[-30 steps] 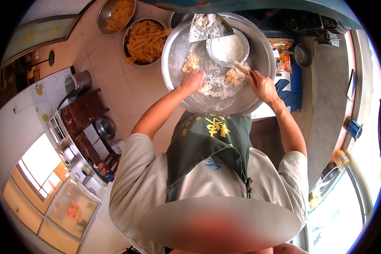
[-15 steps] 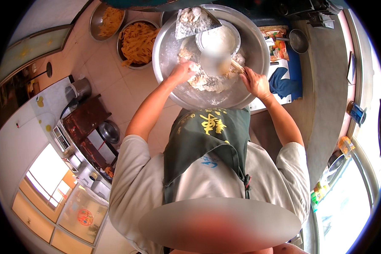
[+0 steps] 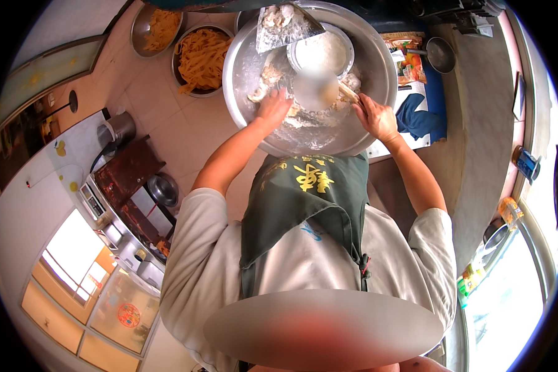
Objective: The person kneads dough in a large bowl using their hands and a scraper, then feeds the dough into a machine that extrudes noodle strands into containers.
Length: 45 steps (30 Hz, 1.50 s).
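A large metal bowl (image 3: 378, 118) holds loose white flour and several flour-coated pieces (image 3: 270, 75). My left hand (image 3: 274, 106) is inside it, palm down over the flour, fingers stretched out and partly dusted white. No piece shows in its grip. On the bowl's right side my right hand (image 3: 376, 118) is closed round the end of a pale, stick-like piece (image 3: 348, 94) that slants into the flour; its kind is unclear. A smaller metal bowl of white flour (image 3: 321, 52) sits inside the large one. Between my hands a blurred patch hides part of the contents.
A see-through angular scoop (image 3: 289, 38) with floured pieces rests over the far left rim. Bowls of orange-yellow strips (image 3: 203, 62) and shreds (image 3: 160, 32) stand on the left. Right of the large bowl are a small pan (image 3: 440, 56), a food packet (image 3: 411, 64) and a blue cloth (image 3: 418, 118).
My left hand has moved slightly right and its fingers have straightened out. A coated piece now lies left of it. My right hand keeps its grip on the pale piece.
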Each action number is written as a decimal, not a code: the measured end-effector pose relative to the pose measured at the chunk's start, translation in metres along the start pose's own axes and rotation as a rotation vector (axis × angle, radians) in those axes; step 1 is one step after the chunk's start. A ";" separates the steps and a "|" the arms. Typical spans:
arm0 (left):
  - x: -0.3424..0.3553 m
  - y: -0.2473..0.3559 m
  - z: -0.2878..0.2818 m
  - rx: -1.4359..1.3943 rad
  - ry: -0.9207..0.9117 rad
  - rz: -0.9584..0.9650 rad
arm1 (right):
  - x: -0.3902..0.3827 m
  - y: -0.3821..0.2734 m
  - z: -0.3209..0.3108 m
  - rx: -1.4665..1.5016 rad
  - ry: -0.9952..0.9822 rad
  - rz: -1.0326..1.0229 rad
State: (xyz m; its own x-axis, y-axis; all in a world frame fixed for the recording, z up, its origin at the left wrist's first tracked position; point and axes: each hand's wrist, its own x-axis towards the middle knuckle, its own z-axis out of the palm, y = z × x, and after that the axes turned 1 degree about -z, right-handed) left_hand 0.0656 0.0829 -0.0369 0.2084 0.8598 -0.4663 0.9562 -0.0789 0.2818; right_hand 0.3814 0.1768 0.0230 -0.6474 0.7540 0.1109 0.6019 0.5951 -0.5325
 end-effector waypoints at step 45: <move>0.032 -0.030 0.049 -0.436 0.101 -0.010 | 0.002 -0.001 0.008 -0.048 -0.007 -0.008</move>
State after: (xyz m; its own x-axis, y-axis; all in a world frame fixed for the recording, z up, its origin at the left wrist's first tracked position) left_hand 0.0533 0.0880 -0.1014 0.1575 0.9063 -0.3923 0.7774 0.1312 0.6152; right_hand 0.3756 0.1752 0.0170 -0.6553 0.7475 0.1088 0.6185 0.6137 -0.4907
